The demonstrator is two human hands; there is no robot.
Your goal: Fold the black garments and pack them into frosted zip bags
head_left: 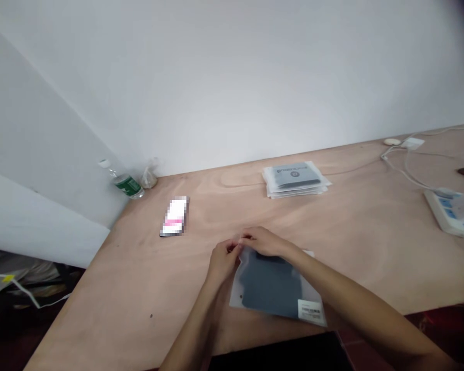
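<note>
The top edge of a clear plastic bag [272,288] is hidden behind the left hand [225,260] and the right hand [266,242]. The print on its white label [311,311] is too small to be read. A pixelated object [174,216] at centre left is blurred beyond recognition, and a power strip [454,211] is cut off by the right edge.

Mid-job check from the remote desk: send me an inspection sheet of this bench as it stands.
Surface: plywood tabletop, bare wood grain.
Job's things: clear plastic sleeve holding dark grey contents, white label at its corner; stack of similar sleeves farther back.
Clutter: pixelated white-and-pink item; water bottle on its side; crumpled plastic bag.
Grips: left hand and right hand both pinch the sleeve's top edge.
Cables: white cables run to a power strip.
Surroundings: white walls.
</note>
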